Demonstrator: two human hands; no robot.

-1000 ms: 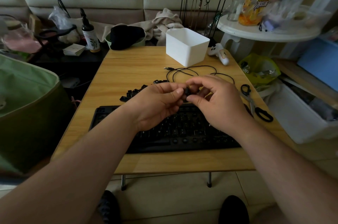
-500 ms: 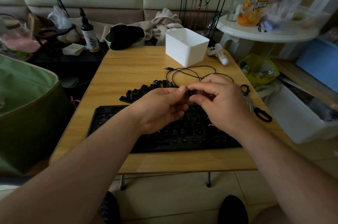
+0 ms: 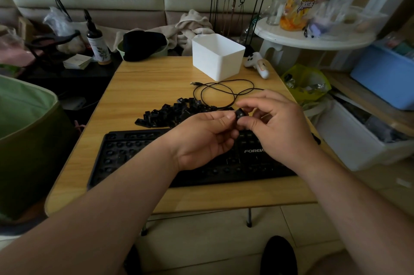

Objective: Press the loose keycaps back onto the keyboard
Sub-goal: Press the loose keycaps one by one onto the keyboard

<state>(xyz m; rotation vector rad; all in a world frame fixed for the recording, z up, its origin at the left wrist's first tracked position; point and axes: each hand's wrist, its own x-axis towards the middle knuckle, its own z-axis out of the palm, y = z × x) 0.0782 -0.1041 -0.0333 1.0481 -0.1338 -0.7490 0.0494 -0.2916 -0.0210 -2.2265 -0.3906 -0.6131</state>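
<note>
1. A single keycap point(image 3: 240, 115) is held in the air above the far edge of the keyboard point(image 3: 139, 153), just to the right of that keyboard's middle. The left hand point(image 3: 201, 140) grips it with thumb and curled fingers from one side; the right hand point(image 3: 275, 124) pinches it with thumb and forefinger from the other, its remaining fingers loosely spread.

2. With two hands sharing such a small piece, a slip seems the likeliest trouble. If one hand lets go before the other has a firm hold, the keycap could drop among the bare switch posts of the keyboard or bounce off the table point(image 3: 139, 86).

3. A faint legend shows on the cap's top, but it is too small to read. Pressing it onto the wrong post, or turned the wrong way round, would mean prising it off again.

4. Most of the keyboard's left part looks uncapped. Pushing down off-centre could bend a post or leave the cap sitting crooked.

5. The pile of keycaps point(image 3: 174, 113) lies just beyond the keyboard's far edge. A forearm swung across could scatter them toward the table's left edge.

6. The black cable point(image 3: 224, 88) loops just beyond the pile, farther from the keyboard. Snagging it with a finger might drag caps along with it.
</note>
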